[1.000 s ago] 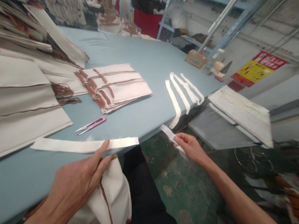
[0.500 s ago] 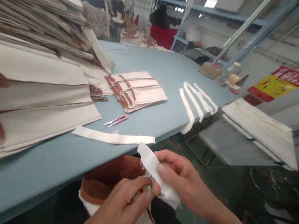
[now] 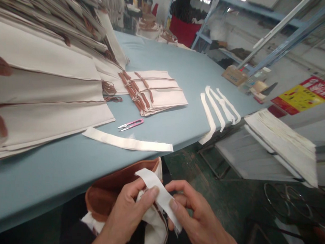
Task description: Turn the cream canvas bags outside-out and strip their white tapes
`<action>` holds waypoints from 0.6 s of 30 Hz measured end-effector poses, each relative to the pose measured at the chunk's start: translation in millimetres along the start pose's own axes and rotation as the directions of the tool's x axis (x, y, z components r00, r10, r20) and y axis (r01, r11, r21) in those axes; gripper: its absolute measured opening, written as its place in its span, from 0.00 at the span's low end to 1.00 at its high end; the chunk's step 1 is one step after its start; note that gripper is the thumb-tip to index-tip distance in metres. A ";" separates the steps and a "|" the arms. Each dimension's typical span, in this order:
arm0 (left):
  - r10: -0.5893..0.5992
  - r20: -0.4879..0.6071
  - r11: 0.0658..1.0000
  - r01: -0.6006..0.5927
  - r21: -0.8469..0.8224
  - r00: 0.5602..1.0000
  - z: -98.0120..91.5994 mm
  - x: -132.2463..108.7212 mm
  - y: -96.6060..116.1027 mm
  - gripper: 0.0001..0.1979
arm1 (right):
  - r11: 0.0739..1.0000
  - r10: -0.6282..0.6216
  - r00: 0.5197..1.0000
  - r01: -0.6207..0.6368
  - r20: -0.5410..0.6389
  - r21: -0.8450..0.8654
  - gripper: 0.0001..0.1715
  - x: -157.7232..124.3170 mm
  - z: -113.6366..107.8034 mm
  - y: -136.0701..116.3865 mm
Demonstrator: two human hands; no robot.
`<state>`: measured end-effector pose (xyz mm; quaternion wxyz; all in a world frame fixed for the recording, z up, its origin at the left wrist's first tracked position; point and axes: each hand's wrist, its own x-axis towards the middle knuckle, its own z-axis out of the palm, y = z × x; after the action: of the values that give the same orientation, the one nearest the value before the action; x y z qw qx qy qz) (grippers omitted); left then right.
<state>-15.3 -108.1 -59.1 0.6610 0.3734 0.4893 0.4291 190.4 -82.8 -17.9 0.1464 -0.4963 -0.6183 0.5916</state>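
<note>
A short white fabric strip (image 3: pixel 160 193) slants between my two hands in front of the table edge. My left hand (image 3: pixel 128 208) pinches its upper left part, thumb on top. Lower down, my right hand (image 3: pixel 193 213) grips the strip between thumb and fingers; its bottom end looks frayed. Behind and below my hands is a cream bag with a brown lining (image 3: pixel 111 188), its mouth open upward. A longer cream strip (image 3: pixel 128 141) lies along the near table edge, with pink-handled thread snips (image 3: pixel 130 125) just beyond it.
Tall stacks of cream fabric pieces (image 3: pixel 51 86) fill the table's left side. A smaller pile of cream pieces with brown ties (image 3: pixel 163 88) lies mid-table. Several white strips (image 3: pixel 211 113) hang over the right edge. Beyond stand a cardboard box (image 3: pixel 234 75) and a low rack with flat sheets (image 3: pixel 283 142).
My left hand has moved from the strip's frayed edge to pinch its upper part. The strip has shifted left and lies flatter between my hands. The view has tilted slightly.
</note>
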 end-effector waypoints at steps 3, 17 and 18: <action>0.013 -0.079 0.999 -0.016 -0.036 0.997 4.4 6.5 -4.0 0.26 | 1.000 0.008 1.000 -0.008 0.013 -0.002 0.20 -1.2 1.8 8.9; 0.157 -0.050 0.894 -0.121 0.431 0.986 9.9 -4.7 11.8 0.21 | 0.799 -0.542 0.808 0.410 -0.232 -0.439 0.06 21.2 -21.7 -7.9; 0.178 -0.036 0.882 -0.143 0.449 0.983 10.0 -5.2 10.9 0.21 | 0.769 -0.586 0.784 0.460 -0.203 -0.444 0.06 24.3 -20.5 -12.4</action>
<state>-8.6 -109.8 -45.0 0.5012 0.5370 0.5667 0.3731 189.4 -49.3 -11.7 0.3125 -0.4111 -0.7996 0.3064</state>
